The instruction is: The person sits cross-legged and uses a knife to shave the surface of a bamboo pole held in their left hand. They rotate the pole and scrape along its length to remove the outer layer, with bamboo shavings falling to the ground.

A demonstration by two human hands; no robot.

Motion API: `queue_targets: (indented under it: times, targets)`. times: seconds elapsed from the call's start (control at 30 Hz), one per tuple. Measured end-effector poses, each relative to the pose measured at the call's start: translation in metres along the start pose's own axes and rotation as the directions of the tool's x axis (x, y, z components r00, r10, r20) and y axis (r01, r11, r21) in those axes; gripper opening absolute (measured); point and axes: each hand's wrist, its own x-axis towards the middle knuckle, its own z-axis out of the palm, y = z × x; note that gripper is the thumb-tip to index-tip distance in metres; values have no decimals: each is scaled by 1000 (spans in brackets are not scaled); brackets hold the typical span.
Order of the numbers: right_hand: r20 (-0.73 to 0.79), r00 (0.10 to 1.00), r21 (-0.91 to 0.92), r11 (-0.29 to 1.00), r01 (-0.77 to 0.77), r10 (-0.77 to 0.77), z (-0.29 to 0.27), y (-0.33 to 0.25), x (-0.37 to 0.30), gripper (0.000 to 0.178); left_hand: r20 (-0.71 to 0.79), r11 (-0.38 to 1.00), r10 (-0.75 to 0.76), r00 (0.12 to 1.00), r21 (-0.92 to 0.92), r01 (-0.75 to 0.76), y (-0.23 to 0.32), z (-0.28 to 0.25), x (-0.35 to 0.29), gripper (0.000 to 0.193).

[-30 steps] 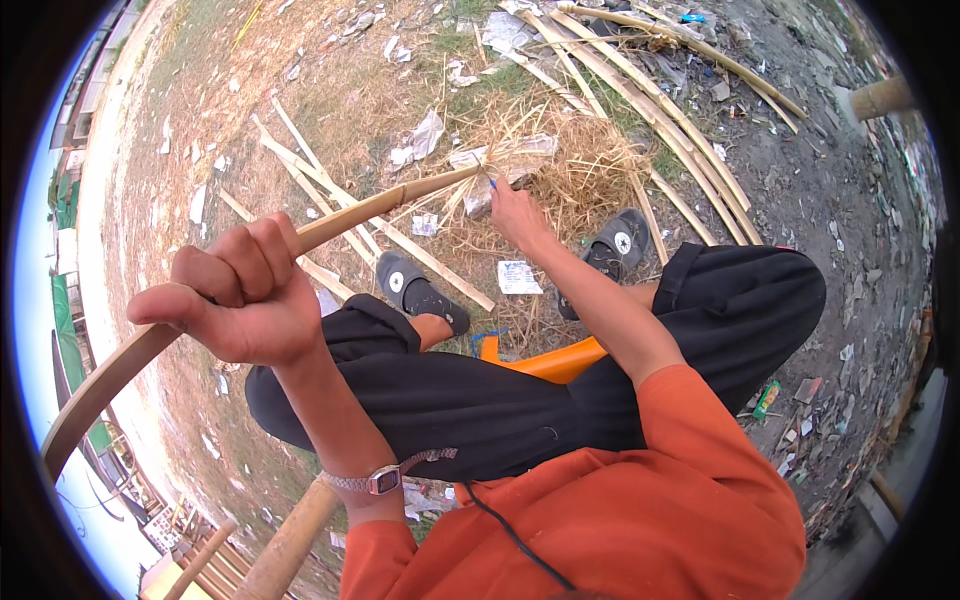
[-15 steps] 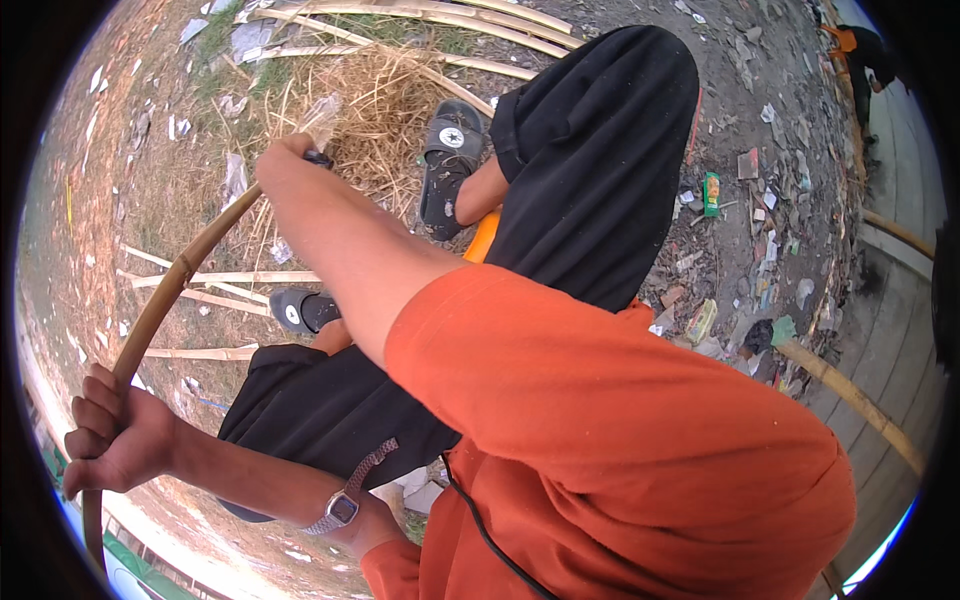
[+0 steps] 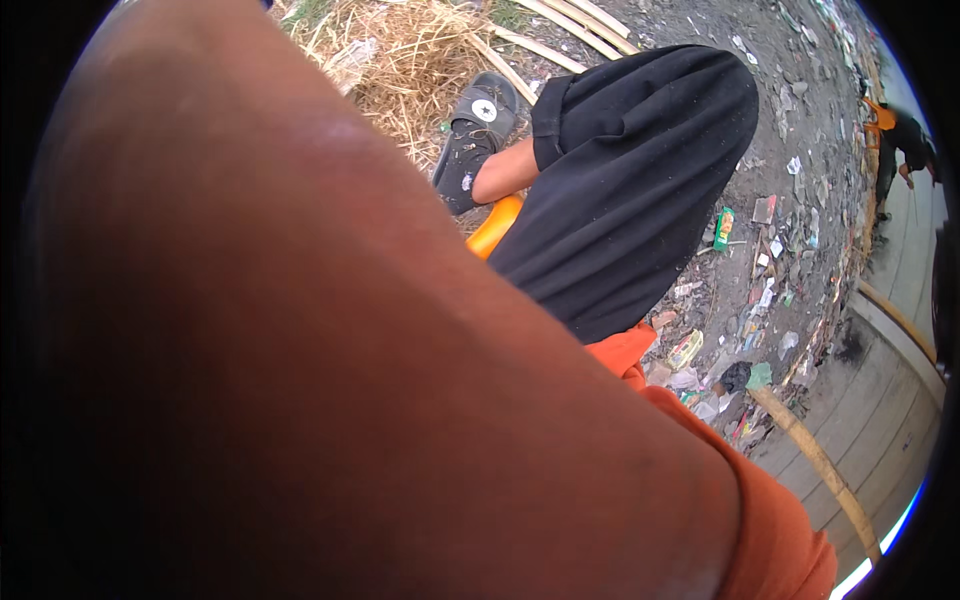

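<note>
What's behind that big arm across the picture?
Dry straw, an orange object and a black trouser leg show past its edge. What the arm covers can't be seen.

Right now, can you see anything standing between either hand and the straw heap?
I cannot tell: neither hand is in view. The bare right arm, close to the camera, fills the picture's left side and hides the left edge of the straw heap.

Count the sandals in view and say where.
1: a dark grey sandal on the right foot, beside the straw pile, upper middle. Another may be hidden behind the bare arm across the left; the distant person's footwear is too small to tell.
</note>
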Motion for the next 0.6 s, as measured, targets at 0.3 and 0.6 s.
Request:
queue_targets:
  times: [0.3, 0.6]
  targets:
    - [2, 997, 9, 996, -83, 83, -67, -7, -10, 27, -163, 988, -153, 975, -14, 153, 0, 7, -2, 59]
    - [-42, 999, 16, 1000, 21, -20, -12, 11, -83, 25, -139, 982, -185, 973, -50, 180, 6, 11, -8, 60]
